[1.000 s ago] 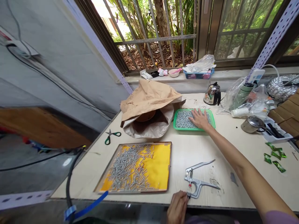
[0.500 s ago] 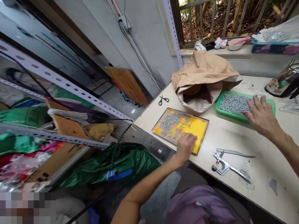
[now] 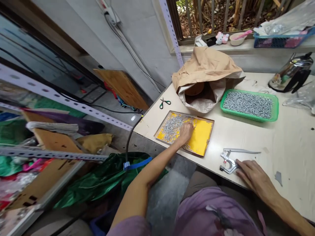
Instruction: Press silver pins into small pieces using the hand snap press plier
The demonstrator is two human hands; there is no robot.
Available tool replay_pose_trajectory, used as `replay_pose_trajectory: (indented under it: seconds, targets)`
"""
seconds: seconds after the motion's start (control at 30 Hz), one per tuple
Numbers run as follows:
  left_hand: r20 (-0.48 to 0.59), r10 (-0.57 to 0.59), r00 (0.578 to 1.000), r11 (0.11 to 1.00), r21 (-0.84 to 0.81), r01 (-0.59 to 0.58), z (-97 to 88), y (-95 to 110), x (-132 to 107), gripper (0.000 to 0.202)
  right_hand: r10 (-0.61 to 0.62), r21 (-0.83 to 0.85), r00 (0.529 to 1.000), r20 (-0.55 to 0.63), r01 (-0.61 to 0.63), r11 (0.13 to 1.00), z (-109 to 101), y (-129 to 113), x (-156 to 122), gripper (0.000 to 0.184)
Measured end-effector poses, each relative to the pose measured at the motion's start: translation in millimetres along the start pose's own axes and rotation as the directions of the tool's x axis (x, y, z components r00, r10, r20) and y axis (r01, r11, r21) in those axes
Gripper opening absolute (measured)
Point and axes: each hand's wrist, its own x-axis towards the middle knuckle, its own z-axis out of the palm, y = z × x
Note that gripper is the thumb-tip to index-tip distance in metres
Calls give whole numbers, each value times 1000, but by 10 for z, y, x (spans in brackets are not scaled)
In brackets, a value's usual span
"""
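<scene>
My left hand (image 3: 186, 132) is over the shallow yellow-bottomed tray (image 3: 203, 134), fingers curled down at the edge of the pile of small metal pieces (image 3: 171, 127). Its fingertips are closed, and whatever is between them is too small to make out. On the table's near side, my right hand (image 3: 254, 177) lies over the lower handle of silver hand-press pliers (image 3: 231, 164). Its fingers are stretched out, touching the tool, which rests flat on the table. A green plastic tray (image 3: 275, 113) full of similar small metal pieces (image 3: 248, 104) stands behind.
A brown paper bag (image 3: 206, 64) lies open-mouthed behind the yellow tray. Green-handled scissors (image 3: 164, 103) sit at the table's left corner. A kettle (image 3: 290, 73) and clear plastic (image 3: 302, 98) are at the back right. A grey scrap (image 3: 278, 177) lies right of my right hand.
My right hand has moved from the green tray down to the pliers. My left hand has shifted across the yellow tray to the edge of the metal pile. The view has turned slightly.
</scene>
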Motion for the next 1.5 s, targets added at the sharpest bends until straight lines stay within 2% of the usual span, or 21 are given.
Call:
replay_pose_trajectory:
  seconds: [0.1, 0.23, 0.3, 0.37, 0.43, 0.5, 0.57, 0.6, 0.63, 0.7, 0.77, 0.83, 1.07, 1.27, 1.33, 1.5]
  targets:
    - [-7, 138, 990, 986, 93, -137, 40, -64, 3, 24, 3, -106, 1000, 30, 0, 994, 23, -87, 60, 30]
    - [-18, 336, 942, 928, 177, -328, 97, -163, 12, 26, 47, -198, 996, 80, -31, 980, 65, -108, 73, 25]
    - [-14, 393, 920, 906, 179, -384, 87, -188, 22, 26, 60, -217, 995, 83, -41, 975, 81, -112, 50, 22]
    - [-41, 402, 915, 910, 128, -394, 47, -170, 14, 24, 71, -229, 995, 77, -52, 972, 90, -116, 23, 22]
    - [-95, 350, 932, 936, -4, -352, -7, -89, -48, 21, 85, -226, 993, 81, -65, 972, 90, -116, 0, 23]
    - [-102, 246, 964, 934, -239, -264, -47, 63, -196, 16, 110, -211, 990, 92, -89, 973, 84, -110, -11, 24]
    - [27, 159, 987, 845, -522, -121, -48, 278, -425, 11, 136, -192, 985, 111, -113, 975, 72, -102, -11, 24]
    - [147, 152, 977, 769, -639, -23, -30, 398, -557, 11, 145, -184, 982, 122, -121, 975, 65, -97, -8, 24]
    - [263, 163, 951, 693, -716, 80, -2, 521, -687, 12, 151, -177, 979, 134, -126, 976, 58, -92, -4, 24]
    - [439, 179, 881, 595, -761, 258, 72, 747, -910, 11, 146, -164, 977, 158, -120, 979, 47, -82, 4, 23]
    - [538, 170, 825, 559, -743, 369, 147, 919, -1048, 13, 142, -159, 976, 167, -115, 981, 44, -73, 6, 22]
    - [588, 138, 797, 553, -713, 430, 202, 1021, -1103, 15, 139, -162, 977, 160, -113, 980, 55, -67, 0, 22]
    - [622, 55, 781, 603, -644, 471, 239, 1056, -1092, 16, 132, -165, 986, 102, -114, 980, 135, -59, -32, 21]
    - [671, 30, 741, 660, -570, 489, 174, 1102, -1071, 12, 125, -159, 989, 79, -112, 981, 169, -60, -34, 22]
    - [679, 26, 734, 702, -535, 470, 158, 1113, -1064, 10, 122, -150, 990, 74, -110, 983, 175, -68, -42, 23]
    - [658, 69, 750, 783, -501, 368, 185, 1083, -1044, 11, 138, -150, 989, 50, -129, 980, 173, -96, -56, 21]
